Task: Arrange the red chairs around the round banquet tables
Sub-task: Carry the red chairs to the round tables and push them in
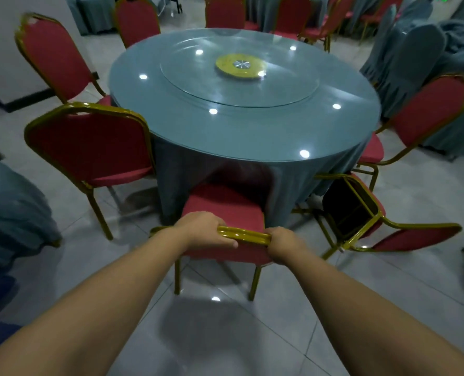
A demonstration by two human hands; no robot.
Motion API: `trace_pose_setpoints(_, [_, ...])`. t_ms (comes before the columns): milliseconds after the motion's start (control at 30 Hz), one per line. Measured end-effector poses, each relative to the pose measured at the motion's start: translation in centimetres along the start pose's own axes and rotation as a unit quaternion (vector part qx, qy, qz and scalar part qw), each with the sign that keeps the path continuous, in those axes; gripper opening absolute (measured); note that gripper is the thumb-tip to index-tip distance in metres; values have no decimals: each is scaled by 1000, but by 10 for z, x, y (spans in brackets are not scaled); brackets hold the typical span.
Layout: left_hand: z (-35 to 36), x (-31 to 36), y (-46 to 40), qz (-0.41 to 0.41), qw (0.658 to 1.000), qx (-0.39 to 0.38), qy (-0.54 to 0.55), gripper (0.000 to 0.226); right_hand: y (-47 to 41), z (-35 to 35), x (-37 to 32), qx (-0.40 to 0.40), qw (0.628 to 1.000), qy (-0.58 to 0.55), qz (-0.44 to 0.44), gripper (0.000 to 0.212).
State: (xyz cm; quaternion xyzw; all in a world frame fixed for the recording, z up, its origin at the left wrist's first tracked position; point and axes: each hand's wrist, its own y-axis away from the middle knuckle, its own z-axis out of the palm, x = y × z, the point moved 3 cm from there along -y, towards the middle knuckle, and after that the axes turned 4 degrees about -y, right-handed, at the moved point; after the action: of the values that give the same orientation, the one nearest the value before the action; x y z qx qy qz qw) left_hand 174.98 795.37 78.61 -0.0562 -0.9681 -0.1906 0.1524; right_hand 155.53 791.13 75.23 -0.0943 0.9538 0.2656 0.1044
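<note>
A red chair [225, 204] with a gold frame stands right in front of me, its seat partly under the blue cloth of the round banquet table [252, 131]. My left hand [203, 230] and my right hand [283, 244] both grip the gold top rail of its back. Another red chair [89, 142] stands upright to the left, close against the table. To the right a red chair [366, 221] lies tipped over on the floor, its black underside showing. Several more red chairs, one of them at the right [429, 109], ring the table.
A glass turntable [279, 88] with a yellow hub sits on the tabletop. Blue-covered tables or chairs stand at the left edge [11, 207] and at the right back [421, 50]. A white wall [5, 55] is at the left. Grey tiled floor lies behind me.
</note>
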Motion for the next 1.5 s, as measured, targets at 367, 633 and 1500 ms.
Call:
trace_pose_setpoints(367, [1, 0, -3, -19, 990, 123, -65, 47, 11, 3, 14, 99, 988, -105, -45, 42])
trace_pose_setpoints(633, [7, 16, 7, 57, 949, 270, -153, 43, 56, -10, 78, 18, 991, -101, -81, 68])
trace_pose_setpoints(1500, [89, 566, -226, 385, 870, 253, -173, 37, 109, -145, 577, 52, 974, -196, 96, 35])
